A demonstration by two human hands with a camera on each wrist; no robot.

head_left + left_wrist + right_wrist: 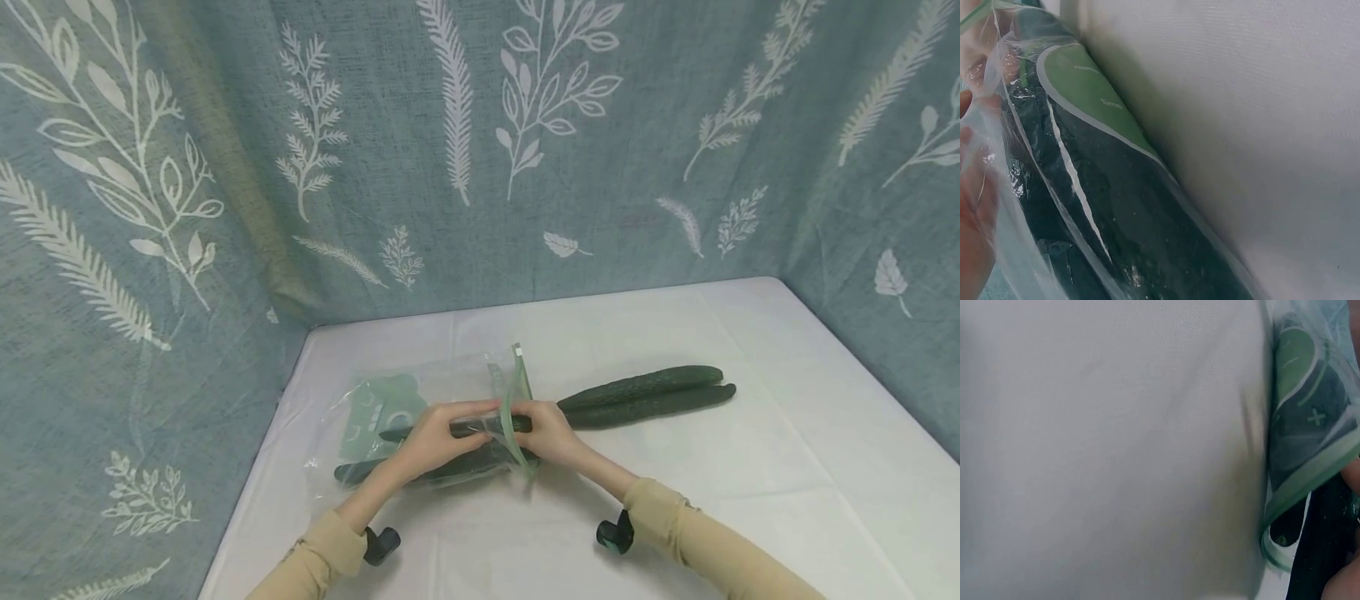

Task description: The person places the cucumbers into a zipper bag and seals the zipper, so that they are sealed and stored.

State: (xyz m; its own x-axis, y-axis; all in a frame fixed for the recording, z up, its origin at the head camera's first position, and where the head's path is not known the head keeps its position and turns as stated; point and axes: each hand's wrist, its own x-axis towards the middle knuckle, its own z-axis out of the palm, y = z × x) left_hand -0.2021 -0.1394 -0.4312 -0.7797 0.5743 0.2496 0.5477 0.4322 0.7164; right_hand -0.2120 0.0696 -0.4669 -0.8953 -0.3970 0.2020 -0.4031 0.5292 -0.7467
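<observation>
A clear zip bag (pixel 461 375) with green print and a green zip edge (pixel 507 421) lies on its side, mouth to the right. Inside rests one cucumber (pixel 352 473); in the left wrist view it is the dark cucumber (pixel 1147 212) under the plastic. A second cucumber (pixel 470 427) passes through the mouth, mostly inside. My left hand (pixel 437 435) grips this second cucumber through the plastic, thumb below and fingers above. At the mouth, my right hand (pixel 551 431) holds its right end. The right fingertips (pixel 1350 475) touch its dark skin beside the zip edge.
Two more cucumbers, an upper one (pixel 645 385) and a lower one (pixel 660 407), lie side by side right of the bag. They rest on a white-covered table (pixel 750 500). A blue-green leaf-patterned curtain (pixel 420 167) stands behind and at both sides.
</observation>
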